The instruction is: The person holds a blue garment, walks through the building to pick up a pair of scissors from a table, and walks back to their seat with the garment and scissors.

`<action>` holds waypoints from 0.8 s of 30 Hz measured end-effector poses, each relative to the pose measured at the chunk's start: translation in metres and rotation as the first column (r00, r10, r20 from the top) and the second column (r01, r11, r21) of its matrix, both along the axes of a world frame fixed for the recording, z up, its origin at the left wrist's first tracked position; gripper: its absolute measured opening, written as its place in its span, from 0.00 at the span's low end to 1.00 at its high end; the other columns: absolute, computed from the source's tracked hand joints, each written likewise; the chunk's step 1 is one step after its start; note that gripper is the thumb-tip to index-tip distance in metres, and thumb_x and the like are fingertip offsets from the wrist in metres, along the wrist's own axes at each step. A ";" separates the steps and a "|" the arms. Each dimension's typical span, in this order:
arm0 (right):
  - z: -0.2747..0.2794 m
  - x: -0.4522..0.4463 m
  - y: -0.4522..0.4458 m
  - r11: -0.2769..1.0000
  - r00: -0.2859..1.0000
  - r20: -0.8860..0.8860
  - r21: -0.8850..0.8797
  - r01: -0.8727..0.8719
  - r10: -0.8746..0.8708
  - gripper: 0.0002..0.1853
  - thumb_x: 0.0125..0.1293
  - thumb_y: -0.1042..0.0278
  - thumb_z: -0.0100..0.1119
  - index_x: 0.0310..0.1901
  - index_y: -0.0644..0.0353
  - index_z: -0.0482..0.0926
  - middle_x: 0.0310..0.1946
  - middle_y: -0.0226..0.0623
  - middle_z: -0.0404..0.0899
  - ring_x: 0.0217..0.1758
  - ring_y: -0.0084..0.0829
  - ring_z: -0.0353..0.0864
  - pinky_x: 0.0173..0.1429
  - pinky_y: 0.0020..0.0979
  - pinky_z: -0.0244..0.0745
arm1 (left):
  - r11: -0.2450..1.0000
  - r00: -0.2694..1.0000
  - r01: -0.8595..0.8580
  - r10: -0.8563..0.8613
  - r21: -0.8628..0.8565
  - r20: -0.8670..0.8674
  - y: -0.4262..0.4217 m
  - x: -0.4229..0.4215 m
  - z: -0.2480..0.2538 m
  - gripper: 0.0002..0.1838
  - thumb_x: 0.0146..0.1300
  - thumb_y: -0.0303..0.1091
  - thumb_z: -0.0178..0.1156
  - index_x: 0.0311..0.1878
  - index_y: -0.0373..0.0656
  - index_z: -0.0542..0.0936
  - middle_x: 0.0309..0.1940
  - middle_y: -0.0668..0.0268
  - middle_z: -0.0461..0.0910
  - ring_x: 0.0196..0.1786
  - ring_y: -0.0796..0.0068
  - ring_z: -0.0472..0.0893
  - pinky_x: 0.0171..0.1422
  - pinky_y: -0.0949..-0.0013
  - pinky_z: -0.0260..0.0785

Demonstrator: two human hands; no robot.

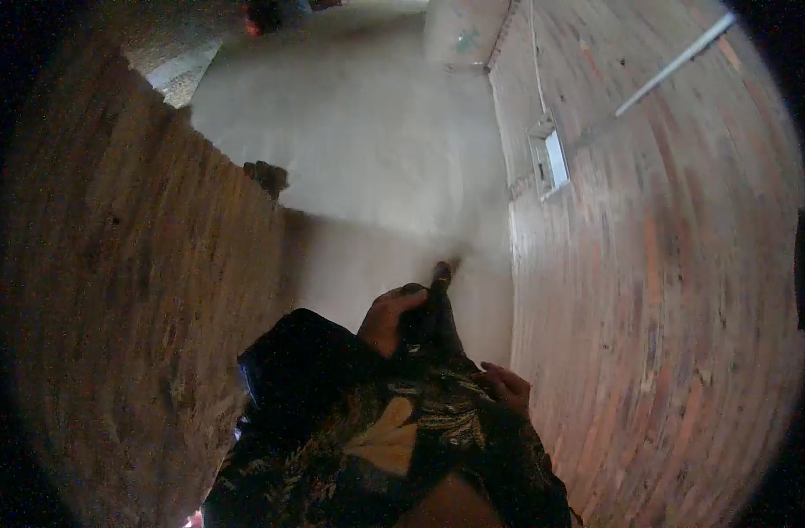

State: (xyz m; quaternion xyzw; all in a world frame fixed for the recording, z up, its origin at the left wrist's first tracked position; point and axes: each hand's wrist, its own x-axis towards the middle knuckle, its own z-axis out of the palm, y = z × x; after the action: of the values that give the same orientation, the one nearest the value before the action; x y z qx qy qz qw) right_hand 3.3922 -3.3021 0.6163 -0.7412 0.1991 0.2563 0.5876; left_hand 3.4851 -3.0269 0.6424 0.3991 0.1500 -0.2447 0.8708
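My left hand [386, 319] is in front of my body, its fingers curled against something dark at my leg; I cannot make out whether it holds anything. My right hand [506, 385] hangs low at my right side by the patterned dark shirt [393, 440], partly hidden by it, and its fingers are too dim to read. One dark shoe [442, 275] shows on the pale floor [376, 150] ahead of me.
A brick wall [631, 290] runs along the right, with a small bright opening [555, 161] and a pale pole [675, 66]. A rough brown wall [156, 290] stands on the left, ending at a dark lump [267, 179]. Something red [260, 18] shows at the top.
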 end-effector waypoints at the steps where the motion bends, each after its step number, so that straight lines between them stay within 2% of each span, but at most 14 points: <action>1: 0.013 0.035 0.000 0.988 0.993 -0.076 0.120 0.098 -0.089 0.18 0.67 0.63 0.60 0.52 0.68 0.79 0.39 0.42 0.84 0.42 0.28 0.83 0.48 0.29 0.78 | 0.998 0.997 -0.028 0.024 -0.052 -0.077 -0.005 0.028 0.004 0.09 0.66 0.33 0.55 0.41 0.37 0.77 0.34 0.65 0.79 0.36 0.76 0.79 0.43 0.68 0.74; 3: -0.001 0.098 -0.013 0.989 0.994 -0.064 0.107 0.100 -0.094 0.18 0.67 0.63 0.60 0.52 0.68 0.79 0.39 0.42 0.84 0.41 0.28 0.83 0.46 0.29 0.78 | 0.992 0.986 -0.066 0.049 -0.104 -0.162 -0.011 0.083 0.003 0.08 0.66 0.33 0.55 0.41 0.37 0.77 0.33 0.66 0.79 0.36 0.78 0.78 0.43 0.69 0.73; 5: -0.018 0.154 -0.031 0.989 0.994 -0.046 0.100 0.108 -0.103 0.18 0.68 0.63 0.59 0.51 0.69 0.79 0.38 0.42 0.84 0.40 0.28 0.83 0.45 0.29 0.78 | 0.995 0.994 -0.024 0.014 0.094 0.109 -0.010 0.131 0.001 0.08 0.65 0.33 0.56 0.41 0.37 0.77 0.33 0.65 0.79 0.37 0.74 0.79 0.46 0.68 0.73; 6: -0.014 0.188 -0.036 0.978 0.993 -0.071 0.181 0.107 -0.096 0.17 0.68 0.62 0.59 0.50 0.69 0.79 0.37 0.42 0.84 0.39 0.28 0.83 0.44 0.29 0.78 | 0.995 0.994 -0.038 0.028 0.091 0.105 -0.009 0.156 0.008 0.08 0.65 0.33 0.56 0.41 0.37 0.77 0.33 0.65 0.79 0.37 0.74 0.79 0.46 0.68 0.73; 7: -0.008 0.227 -0.035 0.960 0.994 -0.083 0.264 0.097 -0.077 0.17 0.68 0.61 0.58 0.49 0.69 0.79 0.36 0.42 0.84 0.38 0.28 0.84 0.42 0.29 0.78 | 0.927 0.934 -0.101 -0.037 0.361 0.357 -0.002 0.185 0.020 0.09 0.65 0.34 0.56 0.41 0.37 0.77 0.35 0.63 0.80 0.38 0.72 0.80 0.49 0.67 0.72; 8: -0.008 0.250 -0.034 0.962 0.996 -0.077 0.264 0.072 -0.053 0.17 0.68 0.61 0.58 0.49 0.69 0.79 0.36 0.42 0.84 0.38 0.28 0.84 0.42 0.29 0.78 | 0.865 0.886 -0.153 -0.094 0.478 0.453 0.005 0.195 0.022 0.10 0.65 0.34 0.56 0.41 0.37 0.77 0.35 0.63 0.80 0.38 0.70 0.80 0.50 0.67 0.72; 10: 0.022 0.326 -0.003 0.971 0.974 0.041 0.078 -0.226 0.223 0.15 0.69 0.64 0.57 0.46 0.70 0.80 0.34 0.43 0.84 0.37 0.28 0.84 0.40 0.28 0.78 | 0.721 0.836 -0.256 -0.170 0.644 0.522 0.025 0.227 0.029 0.12 0.66 0.37 0.55 0.41 0.36 0.77 0.37 0.60 0.81 0.40 0.66 0.81 0.52 0.65 0.72; 11: 0.025 0.365 0.008 0.968 0.971 0.049 0.083 -0.238 0.235 0.15 0.69 0.64 0.57 0.46 0.70 0.80 0.34 0.43 0.84 0.37 0.28 0.84 0.40 0.28 0.78 | 0.649 0.830 -0.294 -0.191 0.702 0.524 0.033 0.248 0.032 0.13 0.66 0.38 0.55 0.40 0.35 0.77 0.38 0.58 0.81 0.41 0.63 0.81 0.54 0.63 0.72; 12: 0.027 0.397 0.019 0.932 0.930 0.155 0.090 -0.350 0.334 0.15 0.69 0.65 0.56 0.45 0.71 0.80 0.33 0.43 0.84 0.36 0.28 0.84 0.40 0.27 0.77 | 0.642 0.830 -0.300 -0.189 0.706 0.524 0.040 0.264 0.031 0.13 0.66 0.38 0.55 0.40 0.35 0.77 0.38 0.58 0.81 0.41 0.63 0.81 0.54 0.63 0.72; 13: 0.026 0.439 0.031 0.887 0.871 0.256 0.089 -0.452 0.419 0.14 0.70 0.66 0.55 0.45 0.71 0.80 0.33 0.43 0.84 0.36 0.28 0.84 0.39 0.26 0.77 | 0.911 0.947 -0.275 0.200 0.308 0.253 0.040 0.291 0.020 0.14 0.66 0.39 0.53 0.42 0.35 0.77 0.39 0.57 0.81 0.41 0.62 0.81 0.53 0.61 0.73; 14: 0.031 0.470 0.048 0.887 0.876 0.271 0.127 -0.444 0.400 0.13 0.69 0.66 0.55 0.42 0.70 0.81 0.33 0.41 0.84 0.37 0.26 0.84 0.42 0.27 0.78 | 0.900 0.906 -0.406 0.372 -0.161 -0.201 0.044 0.310 0.013 0.16 0.67 0.40 0.52 0.43 0.34 0.77 0.39 0.55 0.81 0.41 0.61 0.81 0.53 0.59 0.73; 18: 0.058 0.571 0.134 0.835 0.836 0.322 0.188 -0.516 0.444 0.13 0.69 0.67 0.56 0.45 0.69 0.81 0.34 0.41 0.84 0.37 0.25 0.84 0.45 0.26 0.79 | 0.883 0.880 -0.439 0.386 -0.166 -0.275 0.073 0.402 0.000 0.17 0.67 0.40 0.51 0.45 0.34 0.76 0.39 0.54 0.81 0.42 0.59 0.81 0.52 0.55 0.74; 20: 0.064 0.610 0.178 0.744 0.827 0.351 0.374 -0.553 0.439 0.13 0.69 0.71 0.54 0.49 0.71 0.79 0.36 0.41 0.84 0.37 0.25 0.83 0.46 0.25 0.79 | 0.902 0.867 -0.417 0.359 -0.110 -0.345 0.099 0.450 -0.003 0.16 0.67 0.43 0.53 0.44 0.38 0.77 0.40 0.57 0.82 0.43 0.59 0.81 0.53 0.56 0.73; 24: 0.045 0.697 0.227 0.700 0.764 0.327 0.313 -0.642 0.556 0.15 0.69 0.70 0.55 0.53 0.71 0.77 0.37 0.42 0.84 0.40 0.26 0.83 0.48 0.25 0.78 | 0.904 0.891 -0.368 0.277 -0.216 -0.359 0.164 0.560 -0.018 0.17 0.67 0.41 0.52 0.47 0.34 0.76 0.40 0.54 0.81 0.43 0.57 0.81 0.54 0.53 0.74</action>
State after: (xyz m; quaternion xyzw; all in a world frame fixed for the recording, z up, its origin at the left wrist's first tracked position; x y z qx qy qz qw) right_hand 4.0888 -3.0747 0.6610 -0.6485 -0.1746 0.3911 0.6293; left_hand 4.0448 -2.8627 0.6246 0.1970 0.3179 -0.1750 0.9108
